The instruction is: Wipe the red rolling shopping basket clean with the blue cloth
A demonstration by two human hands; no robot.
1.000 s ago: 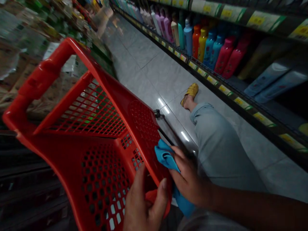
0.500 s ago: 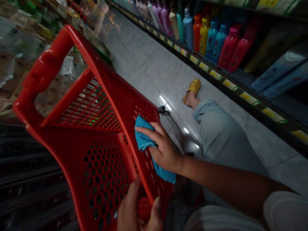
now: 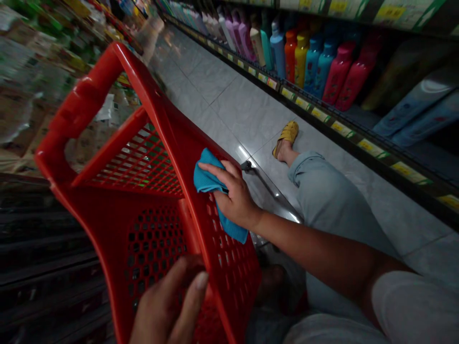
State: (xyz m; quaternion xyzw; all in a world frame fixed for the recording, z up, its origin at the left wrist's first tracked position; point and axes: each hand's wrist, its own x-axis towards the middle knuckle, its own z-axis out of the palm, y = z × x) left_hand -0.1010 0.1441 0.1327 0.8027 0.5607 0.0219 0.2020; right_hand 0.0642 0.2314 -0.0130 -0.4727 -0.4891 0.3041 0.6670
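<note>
A red plastic shopping basket with mesh walls is tilted in front of me, its long handle frame toward the upper left. My right hand is shut on a blue cloth, pressing it against the inside of the basket's wall near the rim. My left hand is at the bottom of the view, with its fingers curled against the basket's perforated side. The part of the basket below that hand is out of view.
Along the right stands a shelf of colourful bottles above a strip of price labels. Blurred packaged goods fill the upper left. My bent leg in pale denim and yellow sandal rest on grey floor tiles.
My right hand has carried the blue cloth up the basket's wall toward the rim. My left hand has slid lower left, and the basket has shifted slightly right.
</note>
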